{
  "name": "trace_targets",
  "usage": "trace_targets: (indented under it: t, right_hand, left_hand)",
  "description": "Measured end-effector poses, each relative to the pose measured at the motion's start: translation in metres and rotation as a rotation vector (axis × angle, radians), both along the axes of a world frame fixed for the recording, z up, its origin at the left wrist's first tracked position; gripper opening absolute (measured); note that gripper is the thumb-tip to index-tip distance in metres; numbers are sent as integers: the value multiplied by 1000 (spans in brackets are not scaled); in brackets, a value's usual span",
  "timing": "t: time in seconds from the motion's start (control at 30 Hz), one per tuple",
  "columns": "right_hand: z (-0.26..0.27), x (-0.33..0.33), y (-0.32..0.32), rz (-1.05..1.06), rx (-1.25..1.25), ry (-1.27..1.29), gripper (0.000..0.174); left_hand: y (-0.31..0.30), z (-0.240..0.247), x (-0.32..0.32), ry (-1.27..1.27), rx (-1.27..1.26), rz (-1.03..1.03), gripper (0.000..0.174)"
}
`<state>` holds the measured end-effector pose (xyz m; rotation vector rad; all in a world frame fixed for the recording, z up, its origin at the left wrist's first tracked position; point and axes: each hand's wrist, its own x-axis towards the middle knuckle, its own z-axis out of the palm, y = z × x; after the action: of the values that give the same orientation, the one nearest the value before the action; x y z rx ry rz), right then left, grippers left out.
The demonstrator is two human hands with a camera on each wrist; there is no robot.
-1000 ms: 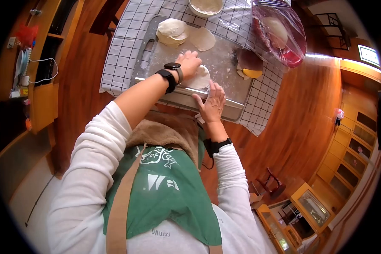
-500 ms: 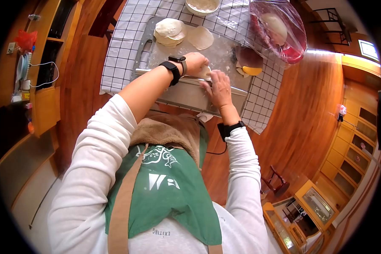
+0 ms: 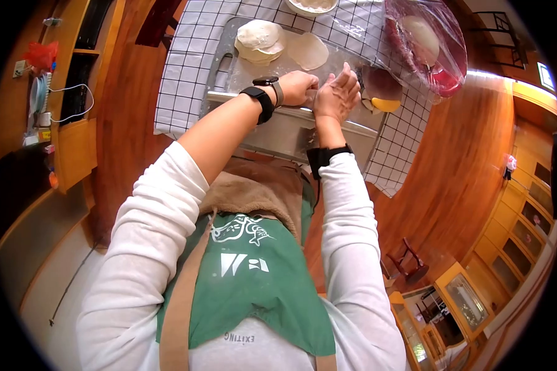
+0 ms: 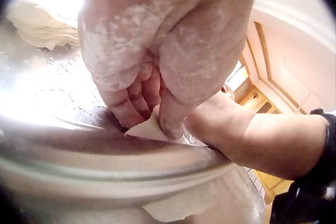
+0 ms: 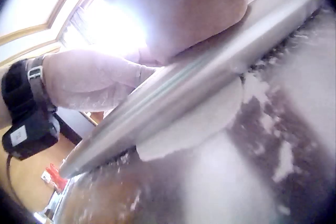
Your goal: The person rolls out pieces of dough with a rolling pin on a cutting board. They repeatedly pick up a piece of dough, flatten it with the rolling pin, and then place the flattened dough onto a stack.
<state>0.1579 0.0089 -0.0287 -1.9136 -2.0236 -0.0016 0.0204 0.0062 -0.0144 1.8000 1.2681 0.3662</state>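
Observation:
A metal rolling pin lies across the floury board. A thin dough round passes beneath it, with one edge showing on the near side. My left hand is beyond the pin, its thumb and fingers pinching the far edge of the dough, as the left wrist view shows. On top of the pin rests the heel of my right hand, its fingers stretched forward past the pin. The hands hide most of the dough in the head view.
A stack of dough rounds and one single round lie at the board's far side. Behind stands a white bowl of flour. A plastic-covered red basin holds dough. Something yellow sits at the board's right.
My right hand has moved forward from the near side of the rolling pin onto it. The pin has rolled forward over the dough, and the round is now mostly hidden in the head view.

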Motion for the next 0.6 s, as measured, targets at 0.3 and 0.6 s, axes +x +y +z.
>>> trace_targets:
  t: [0.3,0.6]
  right_hand:
    - [-2,-1,-5,-19,-12,8,59]
    - [-1,4,-26,-76,-29,60,60]
  left_hand:
    - [-1,-7,0,-81,-23,65,29]
    - [-10,-4,-1,-74,-94,169,28]
